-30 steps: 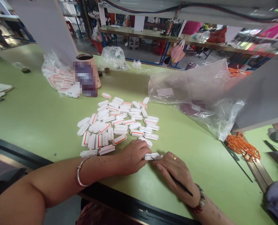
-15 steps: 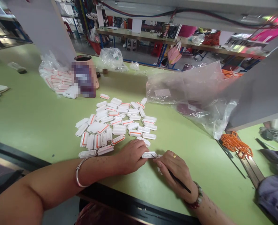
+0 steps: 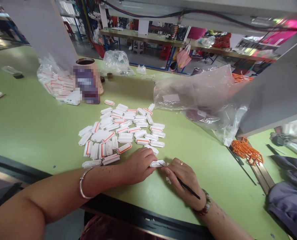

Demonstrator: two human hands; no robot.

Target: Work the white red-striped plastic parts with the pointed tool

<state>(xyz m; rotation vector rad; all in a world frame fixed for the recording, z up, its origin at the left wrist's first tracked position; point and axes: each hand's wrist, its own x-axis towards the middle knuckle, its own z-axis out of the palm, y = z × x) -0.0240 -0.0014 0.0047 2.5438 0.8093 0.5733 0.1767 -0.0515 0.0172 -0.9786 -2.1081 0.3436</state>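
Observation:
My left hand (image 3: 141, 165) rests on the green table and pinches the left end of a small white plastic piece with rows of dots (image 3: 157, 163). Closed round a thin black paintbrush-like tool (image 3: 188, 188) is my right hand (image 3: 185, 180), with a ring on one finger. The tool's fine tip meets or hovers just over the face of the white piece; I cannot tell which. Beneath the right hand another white piece (image 3: 168, 180) is partly hidden. Just beyond my left hand spreads a pile of similar white pieces (image 3: 124, 137), some with orange-red edging.
A tan canister (image 3: 98, 76) stands at the back left beside a clear bag of white pieces (image 3: 59, 86). Large clear plastic bags (image 3: 188, 91) lie at the back right. Orange plastic frames (image 3: 247, 151) and dark cloth (image 3: 288, 200) lie at right, near a grey post (image 3: 276, 93).
The whole view has shifted slightly, so everything sits a little further left. Both hands keep their hold on the white piece and the black tool.

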